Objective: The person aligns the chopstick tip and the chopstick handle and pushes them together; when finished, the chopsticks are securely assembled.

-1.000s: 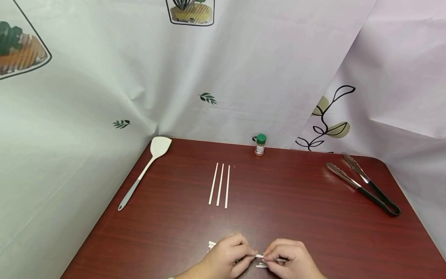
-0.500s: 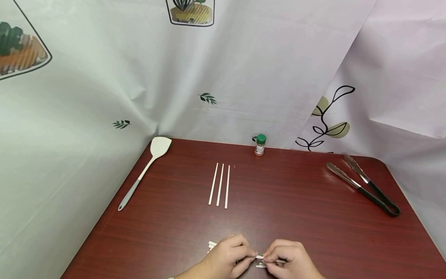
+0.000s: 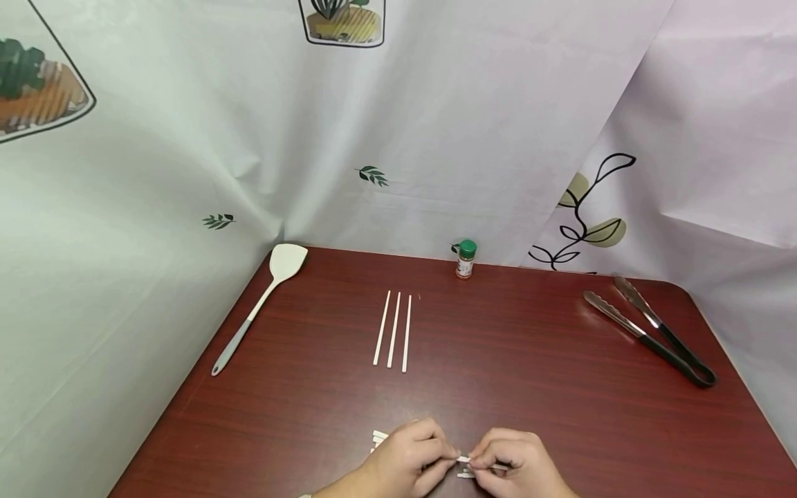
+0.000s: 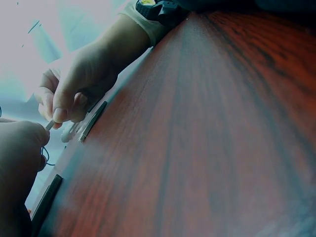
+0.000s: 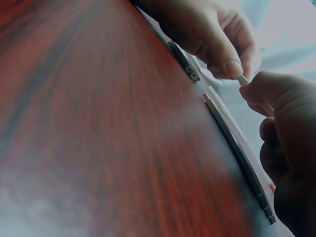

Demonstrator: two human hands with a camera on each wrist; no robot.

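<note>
At the near edge of the table in the head view, my left hand (image 3: 407, 456) and right hand (image 3: 519, 460) pinch one thin white stick (image 3: 463, 459) between thumbs and fingertips. A short length of it shows between them. In the right wrist view this stick (image 5: 242, 79) is held above the tabletop. Ends of several more white sticks (image 3: 378, 437) peek out beside my left hand, the rest hidden behind it. Other stick ends (image 3: 465, 475) lie under my right fingers. Farther back, three white sticks (image 3: 394, 330) lie side by side, apart.
On the dark red table (image 3: 299, 415), a white spatula (image 3: 250, 312) with grey handle lies at the left edge. A green-capped spice jar (image 3: 465, 259) stands at the back edge. Metal tongs (image 3: 650, 332) with black handles lie spread at the right. White patterned cloth (image 3: 423, 124) hangs behind.
Both hands stay nearly still around the stick, apart from a very slight shift of the right hand. Everything else lies as before.
</note>
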